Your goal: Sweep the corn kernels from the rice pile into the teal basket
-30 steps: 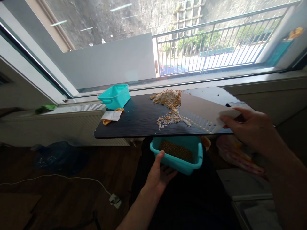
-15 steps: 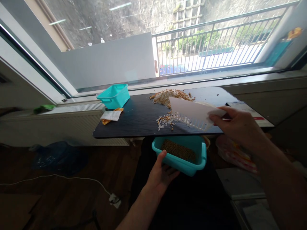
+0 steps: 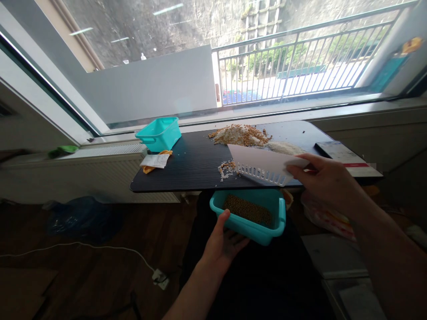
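Observation:
My left hand grips the near side of a teal plastic basket, thumb over its rim, just below the table's front edge. Brown beans cover the basket's bottom. In my right hand is a white card with a row of slots, pinched at its right end and tilted, its slotted edge low over the dark table. By its left end lies a small scatter of white grains and beans. Behind it are a mixed heap of beans and white grains and a pile of white grains.
A second teal basket stands at the table's back left, near a folded white paper on orange cloth. A flat box lies at the right end. A power strip and a blue plastic bag are on the floor.
My right hand has brought the slotted card lower and slightly left, uncovering the white grain pile behind it. My left hand and the basket have hardly moved.

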Available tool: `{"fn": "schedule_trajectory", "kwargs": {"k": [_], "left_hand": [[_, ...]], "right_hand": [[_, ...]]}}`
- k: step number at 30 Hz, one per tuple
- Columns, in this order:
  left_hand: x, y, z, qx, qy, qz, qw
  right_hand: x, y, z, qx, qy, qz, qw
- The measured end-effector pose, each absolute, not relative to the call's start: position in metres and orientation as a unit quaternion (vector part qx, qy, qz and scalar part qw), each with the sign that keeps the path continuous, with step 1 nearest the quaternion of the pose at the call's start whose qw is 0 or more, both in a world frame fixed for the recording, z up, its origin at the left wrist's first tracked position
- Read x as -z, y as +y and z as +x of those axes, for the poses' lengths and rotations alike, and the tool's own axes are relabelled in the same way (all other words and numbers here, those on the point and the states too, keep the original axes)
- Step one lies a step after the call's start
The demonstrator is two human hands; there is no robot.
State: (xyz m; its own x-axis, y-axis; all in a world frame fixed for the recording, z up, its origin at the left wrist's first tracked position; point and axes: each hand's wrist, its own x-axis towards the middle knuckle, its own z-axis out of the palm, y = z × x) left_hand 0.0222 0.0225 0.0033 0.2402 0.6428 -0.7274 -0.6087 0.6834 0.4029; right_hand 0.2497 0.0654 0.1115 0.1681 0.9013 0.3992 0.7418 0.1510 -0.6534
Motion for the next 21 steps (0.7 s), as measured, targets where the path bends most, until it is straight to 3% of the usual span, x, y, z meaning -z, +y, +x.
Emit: {"fn": "schedule_trajectory", "kwargs": {"k": [14,21], "left_hand": [[0.000,0.024,0.021,-0.404,0.471,0.013,0.784],[0.002,0.026,0.015,-0.408,0.473,0.013,0.781]], "right_hand": [[-0.111,0.059,0.242,-0.118,-0.665,-0.622,0.396],[-0.111,0.051,0.234,-0.204,-0.694,-0.566,0.396]]}}
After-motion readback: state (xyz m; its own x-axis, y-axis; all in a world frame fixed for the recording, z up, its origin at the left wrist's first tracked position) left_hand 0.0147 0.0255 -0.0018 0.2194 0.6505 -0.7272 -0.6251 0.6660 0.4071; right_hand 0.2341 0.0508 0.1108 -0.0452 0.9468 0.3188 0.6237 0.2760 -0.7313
